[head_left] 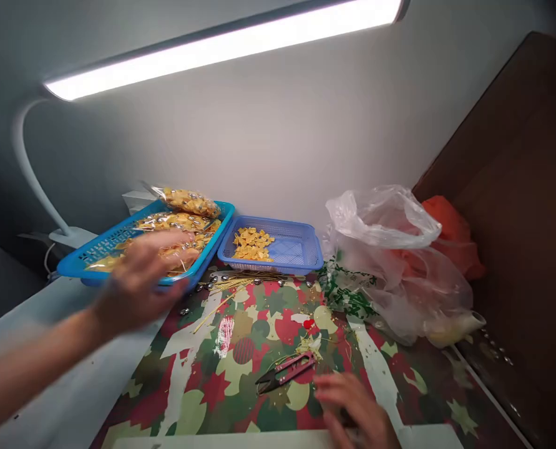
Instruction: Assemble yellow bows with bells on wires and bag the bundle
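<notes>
My left hand [141, 277], smeared by motion, is over the near side of a blue basket [207, 255]. Its fingers are stretched out and spread, with nothing visible in them. Clear bags [188, 202] of small yellow pieces with shiny silver bits are piled in that basket. Low at the front of the table is my right hand [357, 408], partly blurred, fingers and thumb apart and nothing visible between them. Just left of it lies a pair of thread snips [287, 372] with reddish handles and dark blades.
A smaller blue-violet basket [296, 246] holds loose yellow pieces [253, 243]. Yellow strands [216, 312] and silver beads [258, 282] lie before it. Crumpled plastic bags [394, 268] stand at right, beside a brown panel [516, 206]. A lit lamp [231, 50] hangs overhead.
</notes>
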`<state>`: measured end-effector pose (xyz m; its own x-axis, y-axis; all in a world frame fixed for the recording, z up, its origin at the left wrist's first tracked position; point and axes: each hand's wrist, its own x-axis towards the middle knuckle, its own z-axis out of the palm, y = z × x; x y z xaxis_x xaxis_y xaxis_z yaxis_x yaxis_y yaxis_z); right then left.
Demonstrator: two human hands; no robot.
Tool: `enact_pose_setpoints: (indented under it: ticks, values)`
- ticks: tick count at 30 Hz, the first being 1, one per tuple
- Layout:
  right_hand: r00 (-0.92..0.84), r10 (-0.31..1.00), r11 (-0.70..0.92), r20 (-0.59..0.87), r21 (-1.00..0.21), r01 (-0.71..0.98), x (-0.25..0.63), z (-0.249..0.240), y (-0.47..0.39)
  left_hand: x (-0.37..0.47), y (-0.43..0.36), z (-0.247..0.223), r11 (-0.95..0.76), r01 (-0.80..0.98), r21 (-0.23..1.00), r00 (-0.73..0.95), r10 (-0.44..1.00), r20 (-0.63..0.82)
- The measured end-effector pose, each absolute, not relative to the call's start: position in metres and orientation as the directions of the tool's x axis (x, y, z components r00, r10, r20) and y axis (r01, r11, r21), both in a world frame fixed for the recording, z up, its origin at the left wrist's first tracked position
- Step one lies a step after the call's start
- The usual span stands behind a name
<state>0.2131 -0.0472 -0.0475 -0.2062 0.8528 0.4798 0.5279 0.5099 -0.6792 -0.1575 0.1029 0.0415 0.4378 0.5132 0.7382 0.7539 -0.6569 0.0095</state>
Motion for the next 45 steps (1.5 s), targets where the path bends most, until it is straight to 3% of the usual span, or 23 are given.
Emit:
enact_pose_setpoints:
  ticks: [2,6,10,15,18,22,26,33,45]
  values:
    - [-0.246,0.898,0.434,0.364,-0.644,0.630,0.210,-0.018,-0.016,-0.141,0.070,0.011,-0.761,0.648,0.004,0.607,0.520,0.601]
    - [-0.255,0.963,0.257,0.082,-0.555,0.791,0.179,0.009,0.056,-0.142,0.050,-0.040,-0.586,0.804,0.095,0.502,0.757,0.419]
    - [-0.100,0.991,0.050,-0.093,-0.440,0.897,0.146,-0.003,0.094,-0.160,0.060,-0.054,-0.525,0.846,0.094,0.485,0.831,0.274]
    - [-0.087,0.996,0.091,0.029,-0.336,0.937,0.144,-0.010,0.094,-0.155,0.058,-0.045,-0.527,0.845,0.091,0.470,0.812,0.347]
    - [0.007,0.995,0.020,0.095,-0.274,0.962,0.154,-0.008,0.103,-0.139,0.059,-0.042,-0.527,0.849,0.043,0.467,0.784,0.408]
    - [0.092,0.993,-0.069,0.080,-0.258,0.964,0.157,-0.013,0.122,-0.115,0.069,-0.042,-0.610,0.793,-0.014,0.577,0.743,0.340]
    - [0.115,0.990,-0.089,0.084,-0.266,0.960,0.151,-0.015,0.124,-0.102,0.080,-0.038,-0.685,0.728,0.028,0.663,0.713,0.227]
    - [-0.061,0.990,0.088,0.128,-0.218,0.972,0.135,-0.015,0.112,-0.074,0.118,-0.027,-0.602,0.796,0.068,0.563,0.776,0.284]
    - [-0.217,0.971,0.239,0.104,-0.334,0.912,0.134,-0.013,0.109,-0.063,0.135,-0.023,-0.659,0.746,0.099,0.597,0.726,0.341]
